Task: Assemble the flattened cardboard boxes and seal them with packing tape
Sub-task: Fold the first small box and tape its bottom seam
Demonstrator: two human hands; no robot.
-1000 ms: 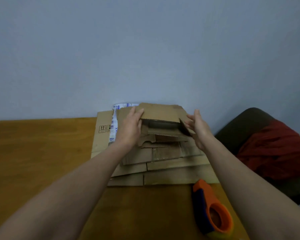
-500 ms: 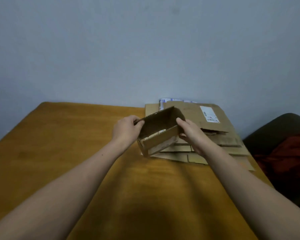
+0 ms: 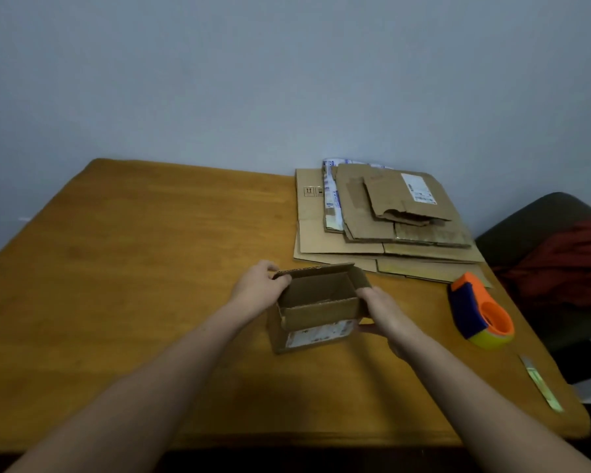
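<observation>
**Holding a squared-up small box on the table with both hands**

Grips the small box from both ends, a little right of the middle of the wooden table and nearer the front edge than the back. Curls the left hand round the box's left end, with fingertips hooked over the top edge by the upright far flap. Clasps the right end with the right hand, fingers wrapped round the far corner and thumb tucked along the near side. Has the box open side up, hollow inside in plain view, with a white label low on its near wall. Cannot tell whether the bottom sits flat on the tabletop or hangs just above it.

Beyond the box, toward the far right corner: a stack of flattened cardboard, largest sheets at the bottom, smaller ones on top, the topmost carrying a white sticker. Well apart from both hands.

To the right of the box, just in front of that stack: an orange and blue tape dispenser with a yellowish roll, lying on the table, untouched. Nearer along the right edge: a slim knife, lying flat.

Off the table on the right: a dark chair with a red cloth draped on it. Behind everything: a plain pale wall.
</observation>
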